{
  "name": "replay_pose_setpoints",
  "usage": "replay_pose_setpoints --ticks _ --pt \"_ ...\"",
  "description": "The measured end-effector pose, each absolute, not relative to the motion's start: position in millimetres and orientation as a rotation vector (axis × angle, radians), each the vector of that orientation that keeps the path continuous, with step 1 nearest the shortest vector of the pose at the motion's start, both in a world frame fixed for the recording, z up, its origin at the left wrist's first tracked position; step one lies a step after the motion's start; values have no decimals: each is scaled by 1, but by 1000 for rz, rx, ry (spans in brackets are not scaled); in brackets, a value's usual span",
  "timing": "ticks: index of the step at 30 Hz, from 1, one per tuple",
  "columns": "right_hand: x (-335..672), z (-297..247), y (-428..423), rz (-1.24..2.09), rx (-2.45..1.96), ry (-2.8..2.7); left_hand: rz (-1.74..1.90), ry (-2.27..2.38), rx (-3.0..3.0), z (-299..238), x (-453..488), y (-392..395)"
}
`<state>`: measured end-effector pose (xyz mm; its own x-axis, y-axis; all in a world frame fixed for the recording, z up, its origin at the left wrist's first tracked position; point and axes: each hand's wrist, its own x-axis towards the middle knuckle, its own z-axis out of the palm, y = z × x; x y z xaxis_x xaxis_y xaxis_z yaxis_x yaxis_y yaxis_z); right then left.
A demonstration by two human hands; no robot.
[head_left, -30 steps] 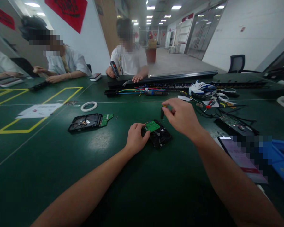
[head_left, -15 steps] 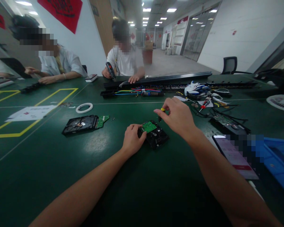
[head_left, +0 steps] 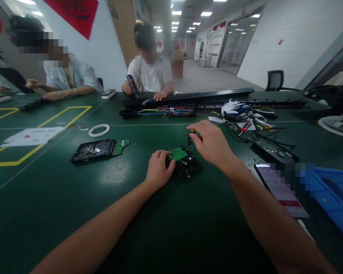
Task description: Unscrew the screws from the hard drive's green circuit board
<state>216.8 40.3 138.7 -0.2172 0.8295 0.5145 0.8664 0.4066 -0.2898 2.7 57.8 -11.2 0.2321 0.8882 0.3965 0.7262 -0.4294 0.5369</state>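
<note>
A black hard drive (head_left: 190, 168) with a green circuit board (head_left: 178, 153) lies on the green table in front of me. My left hand (head_left: 159, 167) grips its left edge, thumb toward me and fingers on the far side. Over the drive's far right corner, my right hand (head_left: 210, 140) pinches a small screwdriver (head_left: 191, 137) with a yellow and black handle, held upright. The tip points down at the drive's edge; whether it touches a screw I cannot tell. To the left rests a second hard drive (head_left: 94, 149), its green board (head_left: 121, 147) sticking out, with tiny screws (head_left: 134, 144) beside it.
On the right are a phone (head_left: 281, 190), a blue tray (head_left: 334, 198), another drive (head_left: 274, 149) with cables, and a red-handled screwdriver (head_left: 246, 127). A tape roll (head_left: 99, 130) lies left. Across the table, a person holds a power screwdriver (head_left: 132, 84) near long black rails (head_left: 217, 96).
My right fingers have shifted round the screwdriver handle, the thumb now curled in lower, and the handle stands a little further left. My left hand and the drive keep their place.
</note>
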Motion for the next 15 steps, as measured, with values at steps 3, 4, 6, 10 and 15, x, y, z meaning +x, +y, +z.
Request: replay_pose_setpoints --ticks 3,4,6,10,15 --pt "216 137 41 -55 -1395 -2054 1028 1542 2299 -9 4 55" --pt "216 136 42 -64 -1407 -2032 1050 1544 2318 -7 5 53" --pt "215 134 43 -96 -1451 -1974 1077 1502 2385 -3 7 49" --pt "216 134 44 -159 -1481 -1928 993 1271 2558 6 16 35" --pt "217 134 45 -116 -1394 -1967 843 1092 2654 9 32 20"
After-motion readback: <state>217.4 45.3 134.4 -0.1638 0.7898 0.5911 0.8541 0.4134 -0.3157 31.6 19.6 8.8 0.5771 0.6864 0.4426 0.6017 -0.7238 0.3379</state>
